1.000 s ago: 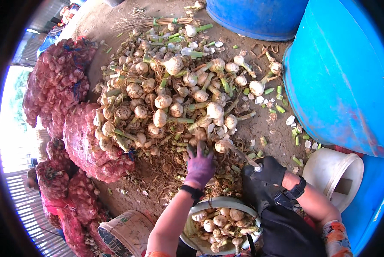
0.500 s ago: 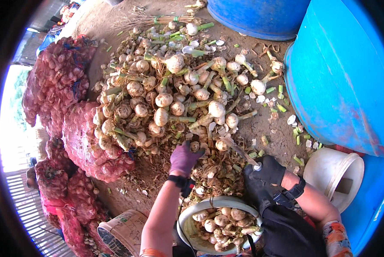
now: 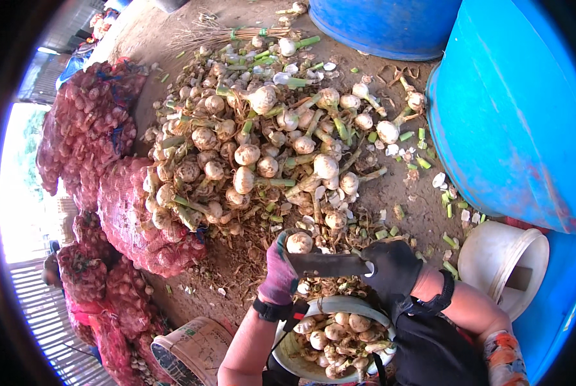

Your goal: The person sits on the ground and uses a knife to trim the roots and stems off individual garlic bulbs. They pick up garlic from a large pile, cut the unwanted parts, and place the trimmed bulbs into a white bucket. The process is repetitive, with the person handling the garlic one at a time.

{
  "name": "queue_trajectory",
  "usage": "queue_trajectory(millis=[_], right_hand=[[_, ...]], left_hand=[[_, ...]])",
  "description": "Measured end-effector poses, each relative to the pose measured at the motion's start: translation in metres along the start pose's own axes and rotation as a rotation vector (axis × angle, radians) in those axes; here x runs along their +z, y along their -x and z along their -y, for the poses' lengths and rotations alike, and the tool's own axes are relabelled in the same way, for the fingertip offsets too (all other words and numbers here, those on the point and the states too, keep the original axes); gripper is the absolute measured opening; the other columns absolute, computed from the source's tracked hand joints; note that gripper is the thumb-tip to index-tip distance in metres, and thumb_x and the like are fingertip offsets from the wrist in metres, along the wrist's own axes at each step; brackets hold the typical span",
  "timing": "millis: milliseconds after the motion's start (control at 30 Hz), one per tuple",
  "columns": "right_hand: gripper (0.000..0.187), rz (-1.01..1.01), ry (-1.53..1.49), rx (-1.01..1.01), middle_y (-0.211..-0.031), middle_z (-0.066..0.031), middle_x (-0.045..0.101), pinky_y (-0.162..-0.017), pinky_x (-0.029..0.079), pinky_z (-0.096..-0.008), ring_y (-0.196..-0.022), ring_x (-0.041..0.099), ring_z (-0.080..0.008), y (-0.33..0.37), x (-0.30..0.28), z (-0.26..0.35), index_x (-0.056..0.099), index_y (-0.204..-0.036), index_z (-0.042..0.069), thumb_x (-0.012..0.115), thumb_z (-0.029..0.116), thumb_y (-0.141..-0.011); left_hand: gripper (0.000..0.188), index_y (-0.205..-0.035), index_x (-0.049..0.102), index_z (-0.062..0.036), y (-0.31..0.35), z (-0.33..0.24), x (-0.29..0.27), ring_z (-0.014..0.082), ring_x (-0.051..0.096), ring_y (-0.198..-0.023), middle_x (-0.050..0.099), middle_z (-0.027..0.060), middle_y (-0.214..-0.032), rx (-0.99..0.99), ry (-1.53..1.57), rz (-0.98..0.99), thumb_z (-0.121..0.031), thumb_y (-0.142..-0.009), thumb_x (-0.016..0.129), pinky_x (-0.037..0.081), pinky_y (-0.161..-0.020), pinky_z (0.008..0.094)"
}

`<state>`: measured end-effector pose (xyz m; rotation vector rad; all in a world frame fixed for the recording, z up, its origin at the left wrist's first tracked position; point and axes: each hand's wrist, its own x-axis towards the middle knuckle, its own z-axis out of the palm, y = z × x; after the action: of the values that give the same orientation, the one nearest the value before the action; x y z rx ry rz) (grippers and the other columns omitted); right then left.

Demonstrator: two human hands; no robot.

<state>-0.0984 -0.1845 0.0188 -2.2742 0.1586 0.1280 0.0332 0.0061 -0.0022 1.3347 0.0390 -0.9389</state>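
Note:
In a purple glove, my left hand is closed round a whitish garlic bulb. My right hand, black-gloved, grips a knife with a broad dark blade. The blade lies crosswise just below the bulb and reaches to my left fingers; whether its edge touches the bulb or a stem is hidden. Below both hands stands a pale round bucket holding several trimmed garlic bulbs. Beyond my hands spreads a large heap of garlic, many bulbs with green stems still on.
Red mesh sacks of garlic line the left side. Large blue drums stand at the right and far right. A white bucket lies tipped near my right arm, and another bucket is at lower left. A twig broom lies at the back.
My left hand has drawn back from the heap's near edge with a garlic bulb in it. The knife has swung from pointing up and away to lying level across, meeting my left hand.

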Motion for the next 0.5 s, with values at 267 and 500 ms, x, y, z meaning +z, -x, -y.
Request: queue_trajectory(millis=[267, 500], right_hand=[[0.018, 0.013, 0.082, -0.16, -0.062, -0.0081, 0.056, -0.051, 0.046, -0.0377, -0.057, 0.059, -0.0263, 0.0, -0.004, 0.02, 0.058, -0.069, 0.011, 0.068, 0.024, -0.063], [0.016, 0.079, 0.003, -0.219, -0.063, -0.0095, 0.057, -0.053, 0.046, -0.0396, -0.057, 0.059, -0.0286, 0.007, 0.001, 0.012, 0.057, -0.068, 0.011, 0.067, 0.022, -0.062]], left_hand=[[0.034, -0.117, 0.046, -0.0034, 0.044, -0.001, 0.024, 0.0139, 0.061, -0.089, 0.061, 0.0054, -0.102, 0.057, 0.029, 0.195, -0.012, -0.086, 0.06, 0.052, -0.079, 0.0285], [0.039, -0.11, 0.051, -0.001, 0.05, -0.01, 0.029, 0.013, 0.063, -0.085, 0.064, 0.0065, -0.093, -0.278, 0.105, 0.164, -0.016, -0.079, 0.069, 0.053, -0.076, 0.027]])
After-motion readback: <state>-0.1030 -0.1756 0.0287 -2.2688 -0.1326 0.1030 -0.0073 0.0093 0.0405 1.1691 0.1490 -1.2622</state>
